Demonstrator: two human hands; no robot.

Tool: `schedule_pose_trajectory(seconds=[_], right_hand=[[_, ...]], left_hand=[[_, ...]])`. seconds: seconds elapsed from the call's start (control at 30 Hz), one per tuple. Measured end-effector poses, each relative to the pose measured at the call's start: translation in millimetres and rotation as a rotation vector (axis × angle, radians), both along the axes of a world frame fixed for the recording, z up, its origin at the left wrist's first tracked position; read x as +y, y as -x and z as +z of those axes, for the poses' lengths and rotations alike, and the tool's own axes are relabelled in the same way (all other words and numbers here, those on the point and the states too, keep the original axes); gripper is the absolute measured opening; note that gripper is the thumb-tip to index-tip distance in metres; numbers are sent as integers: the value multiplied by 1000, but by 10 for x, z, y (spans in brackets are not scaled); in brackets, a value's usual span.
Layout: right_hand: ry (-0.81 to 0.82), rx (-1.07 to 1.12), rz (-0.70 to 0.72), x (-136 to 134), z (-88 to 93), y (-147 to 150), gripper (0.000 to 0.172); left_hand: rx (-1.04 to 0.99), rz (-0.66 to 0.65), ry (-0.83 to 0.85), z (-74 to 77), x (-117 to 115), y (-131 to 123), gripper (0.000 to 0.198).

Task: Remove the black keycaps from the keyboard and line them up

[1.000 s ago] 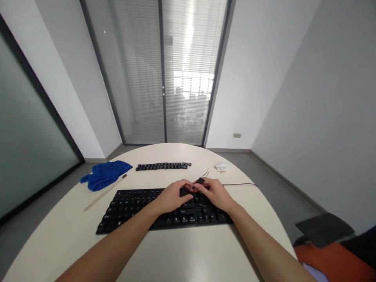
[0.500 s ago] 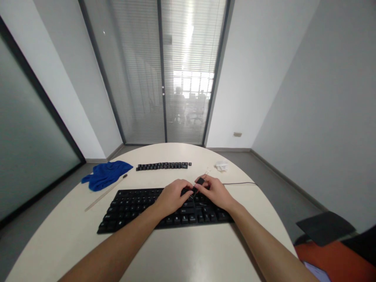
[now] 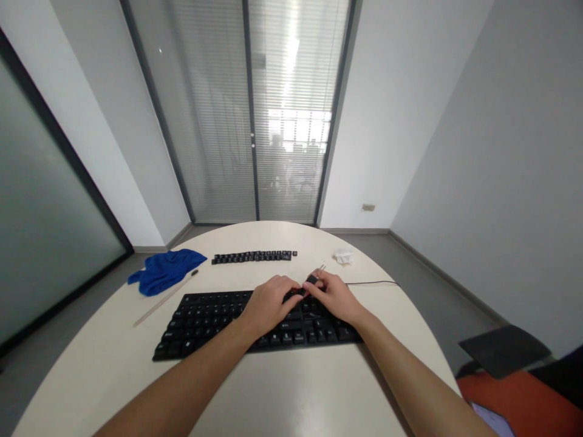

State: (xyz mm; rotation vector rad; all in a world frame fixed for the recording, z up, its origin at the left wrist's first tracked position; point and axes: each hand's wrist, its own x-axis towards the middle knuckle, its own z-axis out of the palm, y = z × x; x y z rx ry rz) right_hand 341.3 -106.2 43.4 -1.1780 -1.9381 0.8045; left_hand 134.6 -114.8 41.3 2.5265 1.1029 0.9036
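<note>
A black keyboard (image 3: 214,318) lies across the round table, both my hands over its right half. My right hand (image 3: 336,297) is closed on a small tool with a black body (image 3: 312,279) and thin metal wires (image 3: 322,266) sticking out past the fingers; it looks like a wire keycap puller. Against it, my left hand (image 3: 273,302) pinches a small dark piece, apparently a keycap, mostly hidden by the fingers. The fingertips of both hands meet just above the keys. Beyond them, loose black keycaps (image 3: 252,257) are lined up in rows on the table.
A blue cloth (image 3: 168,271) lies at the left, with a long thin brush (image 3: 166,297) beside it. Crumpled white tissue (image 3: 343,256) sits at the back right. The keyboard's cable (image 3: 373,283) runs off the right edge. An orange chair (image 3: 510,394) stands at the right.
My hands have drawn slightly closer together, and the black tool has tilted and sunk a little between the fingers. The keyboard and other things stay put.
</note>
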Motion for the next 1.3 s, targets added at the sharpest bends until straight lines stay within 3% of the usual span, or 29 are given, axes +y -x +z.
schedule_pose_trajectory(seconds=[0.17,0.3,0.4,0.53,0.67,0.9,1.07,1.3], right_hand=[[21,55,-17,24,-39,4,31],[-15,24,-36,22,-50,-7,30],[-60,-20,-26,10,-30,-19,29],[-88,-35,8,-10,16,-19,28],[-104,-43,57,-23,42,-8,26],[-114,-40,37,-30,43,-4,24],[-118,-74,32,-44,59,6,26],[-94,31,-58,4,53,-39,29]], left_hand=[[-83,-9,42,33,-8,5,19],[-212,-59,156,21,44,5,16],[-310,-23,274,-4,92,-5,18],[-321,-22,361,-16,113,-11,21],[-302,-59,319,-13,106,-8,22],[-320,-8,275,-28,114,0,25],[-263,-24,151,3,75,13,18],[-285,84,146,28,107,-5,17]])
